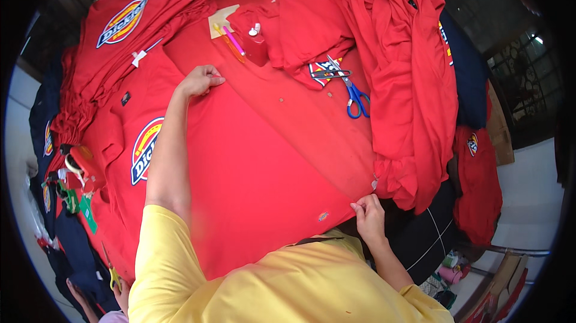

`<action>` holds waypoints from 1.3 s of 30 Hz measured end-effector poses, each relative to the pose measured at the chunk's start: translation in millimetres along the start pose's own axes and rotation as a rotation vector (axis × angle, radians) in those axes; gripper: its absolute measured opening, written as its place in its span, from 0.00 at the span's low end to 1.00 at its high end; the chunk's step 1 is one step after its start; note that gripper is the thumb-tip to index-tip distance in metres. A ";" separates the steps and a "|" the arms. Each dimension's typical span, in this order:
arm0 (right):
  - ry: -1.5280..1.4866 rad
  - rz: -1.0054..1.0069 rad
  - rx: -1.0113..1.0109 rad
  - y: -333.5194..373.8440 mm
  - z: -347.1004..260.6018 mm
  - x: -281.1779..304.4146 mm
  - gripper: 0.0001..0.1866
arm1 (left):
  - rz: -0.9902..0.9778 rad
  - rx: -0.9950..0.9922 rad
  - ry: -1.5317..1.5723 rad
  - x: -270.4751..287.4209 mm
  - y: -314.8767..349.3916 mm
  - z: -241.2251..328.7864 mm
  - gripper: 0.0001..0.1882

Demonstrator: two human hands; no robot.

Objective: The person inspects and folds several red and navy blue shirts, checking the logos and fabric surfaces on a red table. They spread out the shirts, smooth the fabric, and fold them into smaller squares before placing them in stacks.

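Observation:
A red T-shirt [258,161] lies spread flat in front of me, with a small patch [323,217] near its lower hem. My left hand [201,81] is closed on the shirt's far edge, thumb and fingers pinched together. Down at the near right, my right hand [369,218] pinches the hem corner close to my body. The edge runs fairly straight between the two hands. Beyond it, blue-handled scissors [357,102] and dark thread snips [330,74] lie crossed on red cloth. A pink pen [234,42] rests farther back beside a tan paper piece [221,21].
Stacked red shirts [138,17] with printed logos rise at the far left. A bunched red heap [408,89] borders the right side. Tape rolls [73,164] sit at the left. Another person's hand [122,296] holds yellow-handled scissors [113,275] at the lower left.

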State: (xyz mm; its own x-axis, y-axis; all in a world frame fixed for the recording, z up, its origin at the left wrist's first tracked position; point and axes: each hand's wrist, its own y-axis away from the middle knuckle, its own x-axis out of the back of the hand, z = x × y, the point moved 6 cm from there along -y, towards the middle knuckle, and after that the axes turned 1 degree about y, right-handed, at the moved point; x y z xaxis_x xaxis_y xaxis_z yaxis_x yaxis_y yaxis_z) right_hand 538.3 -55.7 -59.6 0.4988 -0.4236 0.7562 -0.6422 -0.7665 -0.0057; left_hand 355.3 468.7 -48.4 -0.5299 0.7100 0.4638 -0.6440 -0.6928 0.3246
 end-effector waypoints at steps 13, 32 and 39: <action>-0.838 -0.156 -0.370 9.2 63.3 -22.4 0.11 | 0.778 -0.607 -0.563 -50.3 46.8 47.7 0.11; 0.373 -0.231 0.628 -22.1 -91.1 -72.2 0.45 | 0.205 -0.471 -0.979 -216.8 178.8 63.6 0.30; 0.460 -0.268 0.611 -10.8 -71.7 -51.9 0.47 | 0.379 -0.371 -0.970 -146.2 81.9 42.0 0.36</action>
State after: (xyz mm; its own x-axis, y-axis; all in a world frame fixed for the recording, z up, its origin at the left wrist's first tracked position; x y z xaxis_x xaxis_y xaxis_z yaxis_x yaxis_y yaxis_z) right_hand 477.6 9.1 -51.8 0.2161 -0.0491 0.9751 -0.0368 -0.9984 -0.0421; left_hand 403.2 302.9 -55.0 -0.1748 -0.0532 0.9832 -0.7431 -0.6480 -0.1672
